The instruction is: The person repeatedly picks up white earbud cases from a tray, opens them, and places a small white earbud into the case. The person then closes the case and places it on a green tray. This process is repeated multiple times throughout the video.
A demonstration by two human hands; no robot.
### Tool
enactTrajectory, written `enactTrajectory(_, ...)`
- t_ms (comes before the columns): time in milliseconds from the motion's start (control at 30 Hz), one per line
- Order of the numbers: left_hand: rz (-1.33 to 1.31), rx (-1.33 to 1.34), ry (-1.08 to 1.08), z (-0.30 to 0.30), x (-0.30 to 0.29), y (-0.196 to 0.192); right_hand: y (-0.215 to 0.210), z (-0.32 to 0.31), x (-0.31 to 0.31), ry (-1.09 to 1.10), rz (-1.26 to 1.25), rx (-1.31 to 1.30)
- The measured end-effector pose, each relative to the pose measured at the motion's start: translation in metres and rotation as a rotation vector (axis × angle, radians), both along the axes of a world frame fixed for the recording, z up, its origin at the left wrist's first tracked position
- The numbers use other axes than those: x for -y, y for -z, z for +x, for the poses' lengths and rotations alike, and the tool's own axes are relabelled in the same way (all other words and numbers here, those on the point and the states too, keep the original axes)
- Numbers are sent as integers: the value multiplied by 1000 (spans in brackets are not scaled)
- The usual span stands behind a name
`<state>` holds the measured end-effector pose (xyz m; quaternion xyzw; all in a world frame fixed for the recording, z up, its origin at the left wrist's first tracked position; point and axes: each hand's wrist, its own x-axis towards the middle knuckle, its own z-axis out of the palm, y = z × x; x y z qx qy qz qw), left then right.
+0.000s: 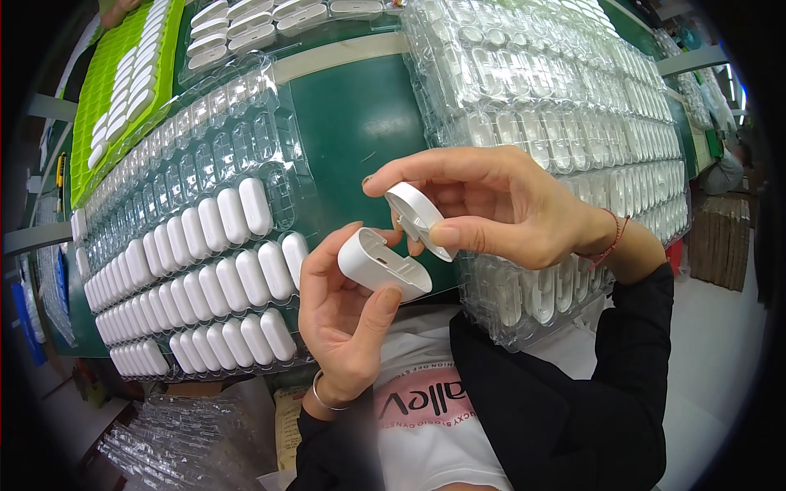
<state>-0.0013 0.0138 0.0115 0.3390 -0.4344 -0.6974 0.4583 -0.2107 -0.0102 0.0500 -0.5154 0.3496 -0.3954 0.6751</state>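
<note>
My left hand (344, 307) is closed around a white hollow plastic case body (381, 266), its open side turned up and to the right. Between thumb and fingers, my right hand (499, 209) pinches a white curved case lid (417, 217), tilted with its hollow side showing. The lid is just above and right of the body; whether their edges touch I cannot tell. To the left, a clear plastic tray (286, 176) holds rows of white rounded case pieces (255, 206). On the right, stacked clear trays (471, 311) carry many hollow white parts (509, 299).
Beneath the trays is a green tabletop (348, 106). A bright green tray (86, 139) with white pieces lies at the far left, a person's hand (119, 10) beyond it. More white cases (254, 37) fill a tray at the back. Clear plastic packaging (192, 434) lies low at the left.
</note>
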Motion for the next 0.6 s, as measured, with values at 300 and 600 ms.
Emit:
enactTrajectory(300,13,-12,3,0,0,2,0,2,0,22,8,4)
enactTrajectory(600,24,-10,-17,1,4,9,8,4,-3,76,-133,-162)
